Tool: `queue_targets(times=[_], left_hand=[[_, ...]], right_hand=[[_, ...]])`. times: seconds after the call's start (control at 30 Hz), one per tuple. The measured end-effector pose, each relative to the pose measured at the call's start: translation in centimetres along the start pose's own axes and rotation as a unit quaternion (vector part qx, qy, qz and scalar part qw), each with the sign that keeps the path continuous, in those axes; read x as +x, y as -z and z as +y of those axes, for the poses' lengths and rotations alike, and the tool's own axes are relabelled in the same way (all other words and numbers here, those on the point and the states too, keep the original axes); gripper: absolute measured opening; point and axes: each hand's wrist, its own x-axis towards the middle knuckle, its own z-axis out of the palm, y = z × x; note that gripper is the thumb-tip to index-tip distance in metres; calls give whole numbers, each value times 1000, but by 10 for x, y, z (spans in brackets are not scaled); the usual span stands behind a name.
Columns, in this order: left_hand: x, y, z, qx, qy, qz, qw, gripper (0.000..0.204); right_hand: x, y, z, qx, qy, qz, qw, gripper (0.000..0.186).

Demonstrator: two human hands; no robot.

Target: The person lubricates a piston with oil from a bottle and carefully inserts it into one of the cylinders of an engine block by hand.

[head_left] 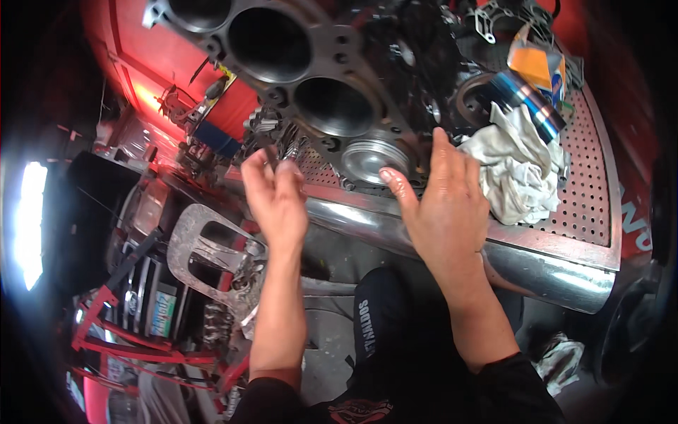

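Observation:
An engine block [345,45] with three visible cylinder bores lies on a perforated metal bench [575,205]. A silver piston [364,159] sits in the bore at its near end. My right hand [445,212] is open at the piston's right, fingers stretched along the block's side, thumb on or just over the piston's top. My left hand [275,198], left of the piston, has curled fingers around something dark and blurred that I cannot make out. A crumpled white rag [515,177] lies right of my right hand, beside a shiny blue-tinted cylinder [522,95].
An orange box [533,60] and metal parts stand at the back right. A rounded steel rail [551,283] edges the bench. At lower left are a dirty plastic chair [180,244] and red metal frames [120,343]. Another rag [561,360] lies low at the right.

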Motion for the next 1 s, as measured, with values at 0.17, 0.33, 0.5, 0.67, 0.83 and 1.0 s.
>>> queue_targets(times=[0.17,0.33,0.5,0.67,0.83,1.0], left_hand=[[6,-32,-36,-48,-21,-47,997,65],[13,-42,-34,-50,-16,-123,991,76],[7,-56,-58,-87,-50,-72,992,87],[8,-42,-59,28,-77,-106,991,96],[11,-30,-57,42,-43,-200,978,99],[9,-25,-51,62,-19,-214,975,96]], right_hand=[[6,-5,-3,-8,-34,-44,998,83],[14,-1,-7,-4,-63,-56,996,78],[13,-4,-9,-48,-61,-62,995,77],[12,-1,5,-14,-4,-106,994,78],[13,2,-6,-61,5,-131,989,78],[12,-5,-7,-74,24,-93,993,71]])
